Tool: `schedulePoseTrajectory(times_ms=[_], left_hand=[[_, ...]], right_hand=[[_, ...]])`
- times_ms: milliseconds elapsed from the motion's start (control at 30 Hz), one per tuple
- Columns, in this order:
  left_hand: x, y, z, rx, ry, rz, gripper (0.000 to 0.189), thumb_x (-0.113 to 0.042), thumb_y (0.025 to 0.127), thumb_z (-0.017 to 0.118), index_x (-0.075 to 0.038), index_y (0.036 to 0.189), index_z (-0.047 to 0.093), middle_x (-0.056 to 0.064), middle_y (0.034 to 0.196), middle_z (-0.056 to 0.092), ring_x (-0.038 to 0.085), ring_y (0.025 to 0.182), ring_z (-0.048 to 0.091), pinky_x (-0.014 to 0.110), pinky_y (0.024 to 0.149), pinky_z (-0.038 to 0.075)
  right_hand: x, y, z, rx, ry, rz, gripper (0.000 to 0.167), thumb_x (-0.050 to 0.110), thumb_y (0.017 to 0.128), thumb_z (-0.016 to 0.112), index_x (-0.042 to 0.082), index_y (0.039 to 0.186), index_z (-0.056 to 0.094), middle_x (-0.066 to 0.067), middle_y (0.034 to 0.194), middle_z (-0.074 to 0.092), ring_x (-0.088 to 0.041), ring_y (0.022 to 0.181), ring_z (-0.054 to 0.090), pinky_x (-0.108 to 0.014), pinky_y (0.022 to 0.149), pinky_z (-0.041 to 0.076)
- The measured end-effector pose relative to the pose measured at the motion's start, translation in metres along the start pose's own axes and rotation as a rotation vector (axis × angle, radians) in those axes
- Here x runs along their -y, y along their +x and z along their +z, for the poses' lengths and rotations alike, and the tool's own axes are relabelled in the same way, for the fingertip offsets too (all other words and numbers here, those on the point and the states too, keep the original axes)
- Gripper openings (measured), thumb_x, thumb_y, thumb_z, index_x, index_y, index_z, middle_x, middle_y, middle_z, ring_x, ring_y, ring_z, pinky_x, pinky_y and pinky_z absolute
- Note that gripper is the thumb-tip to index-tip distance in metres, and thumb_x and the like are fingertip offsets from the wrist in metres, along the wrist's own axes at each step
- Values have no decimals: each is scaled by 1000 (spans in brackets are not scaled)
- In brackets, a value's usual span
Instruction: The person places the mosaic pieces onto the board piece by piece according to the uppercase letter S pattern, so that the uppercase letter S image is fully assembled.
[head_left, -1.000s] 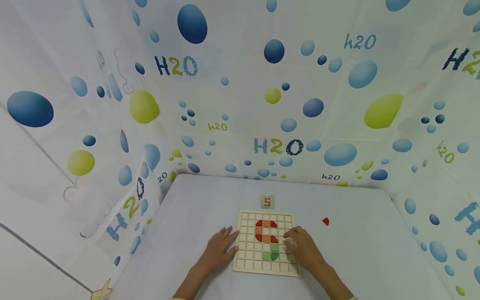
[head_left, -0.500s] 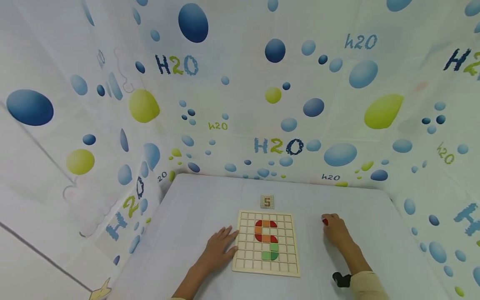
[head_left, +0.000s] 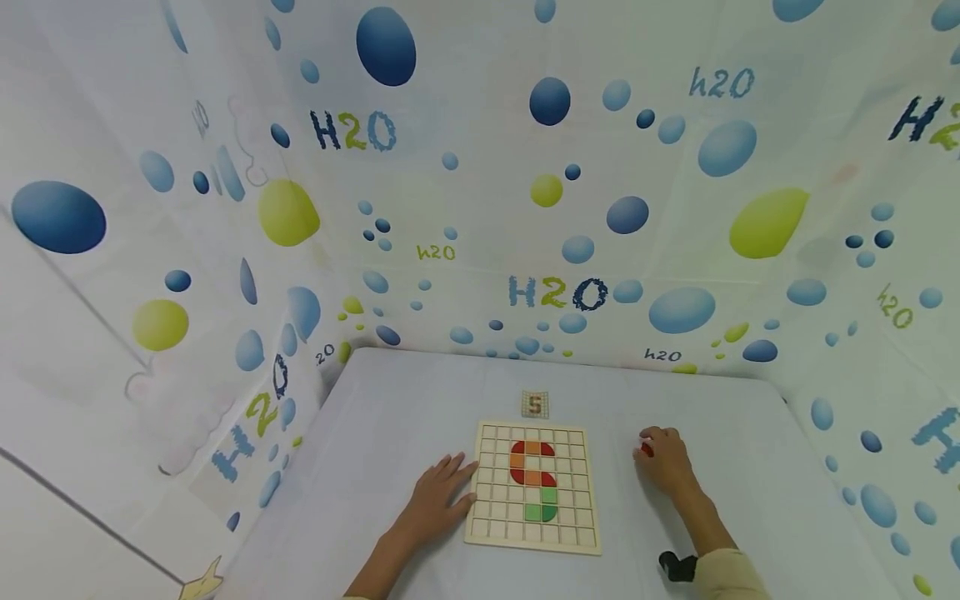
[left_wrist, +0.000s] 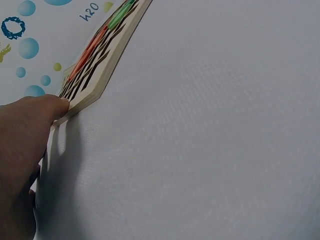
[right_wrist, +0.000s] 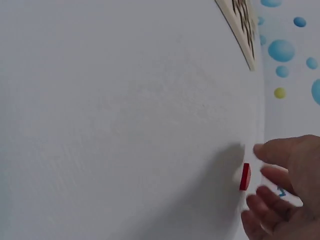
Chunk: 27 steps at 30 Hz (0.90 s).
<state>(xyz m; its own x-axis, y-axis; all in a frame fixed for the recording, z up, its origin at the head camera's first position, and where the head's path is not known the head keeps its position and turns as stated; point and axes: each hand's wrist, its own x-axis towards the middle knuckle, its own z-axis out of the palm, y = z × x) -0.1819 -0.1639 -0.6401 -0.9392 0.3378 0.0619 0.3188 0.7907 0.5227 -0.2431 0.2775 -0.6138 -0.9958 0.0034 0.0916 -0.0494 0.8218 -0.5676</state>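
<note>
My left hand (head_left: 437,497) rests at the left edge of a wooden grid board (head_left: 495,525), fingers spread. In the left wrist view its thumb (left_wrist: 47,105) touches the board's corner. Red, orange and green pieces on the board (head_left: 532,477) form an S-like figure. Right of the board, my right hand (head_left: 667,461) is low over the table around a loose red piece (head_left: 647,449). In the right wrist view that red piece (right_wrist: 245,176) shows beside the parted thumb and fingers, with no clear grip on it.
A small card with an S pattern (head_left: 535,404) lies behind the board. White cloth covers the table (head_left: 405,400). A black device (head_left: 678,567) is near the right sleeve. A curtain with bubble prints (head_left: 465,200) stands behind.
My right hand has left the board's right side and reached right to the loose red piece, which now shows slightly nearer the board. The left hand has stayed put.
</note>
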Motion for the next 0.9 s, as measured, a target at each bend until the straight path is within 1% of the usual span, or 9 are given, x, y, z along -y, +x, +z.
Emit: schedulePoseTrajectory(times_ms=[100, 167, 233, 333, 400, 567, 633, 767, 900], left_hand=[[-1, 0, 0, -6, -1, 3, 56, -39, 104, 63, -17, 155, 55, 17, 165, 44, 45, 154, 36, 72, 120, 30], [-1, 0, 0, -8, -1, 6, 56, -38, 104, 63, -17, 155, 55, 17, 165, 44, 46, 154, 36, 72, 120, 30], [0, 0, 1, -8, 1, 6, 56, -38, 104, 63, -17, 155, 54, 17, 165, 44, 46, 154, 36, 72, 120, 30], [0, 0, 1, -5, -1, 3, 56, -39, 104, 63, -17, 155, 54, 17, 165, 44, 45, 154, 36, 72, 120, 30], [0, 0, 1, -7, -1, 3, 56, -39, 104, 63, -17, 155, 55, 17, 165, 44, 45, 154, 36, 72, 120, 30], [-1, -1, 1, -14, 4, 6, 56, -38, 104, 63, -17, 155, 55, 17, 164, 45, 45, 154, 37, 72, 120, 30], [-1, -1, 1, -15, 6, 5, 56, -39, 104, 63, -17, 155, 54, 17, 165, 45, 45, 154, 36, 71, 121, 29], [-1, -2, 2, -19, 10, 4, 56, -39, 105, 62, -18, 156, 54, 15, 166, 44, 43, 155, 36, 68, 123, 29], [-2, -3, 0, -20, 10, 3, 56, -40, 105, 61, -18, 156, 53, 14, 166, 43, 42, 155, 35, 66, 124, 28]], right_hand=[[3, -3, 1, -43, -48, 29, 28, 10, 96, 70, -12, 113, 62, -37, 110, 59, -50, 97, 61, -61, 84, 53], [3, -4, 3, -54, -62, 19, 22, 5, 96, 69, -12, 109, 63, -34, 104, 61, -47, 93, 61, -59, 82, 54], [5, -4, 3, -34, -57, -17, 16, -3, 94, 67, -11, 108, 65, -32, 102, 62, -46, 94, 62, -60, 85, 55], [8, -3, 4, 13, -5, -69, 24, -12, 89, 64, -12, 112, 66, -32, 108, 62, -48, 101, 62, -61, 91, 55], [9, -3, 5, 24, 4, -82, 28, -12, 86, 65, -11, 113, 66, -33, 111, 62, -50, 103, 62, -62, 92, 54], [12, -5, 11, -30, -44, -2, 25, 3, 91, 73, -10, 111, 65, -34, 110, 61, -49, 101, 60, -60, 88, 53], [13, -5, 13, -46, -41, 21, 22, 4, 93, 73, -10, 108, 65, -33, 107, 61, -48, 99, 60, -59, 87, 53], [15, -4, 15, -36, -18, 15, 18, -2, 91, 70, -10, 106, 67, -31, 105, 61, -45, 98, 60, -59, 88, 53], [17, 0, 20, -17, -11, 47, 23, 9, 93, 73, -7, 108, 67, -30, 109, 61, -41, 99, 59, -54, 86, 54]])
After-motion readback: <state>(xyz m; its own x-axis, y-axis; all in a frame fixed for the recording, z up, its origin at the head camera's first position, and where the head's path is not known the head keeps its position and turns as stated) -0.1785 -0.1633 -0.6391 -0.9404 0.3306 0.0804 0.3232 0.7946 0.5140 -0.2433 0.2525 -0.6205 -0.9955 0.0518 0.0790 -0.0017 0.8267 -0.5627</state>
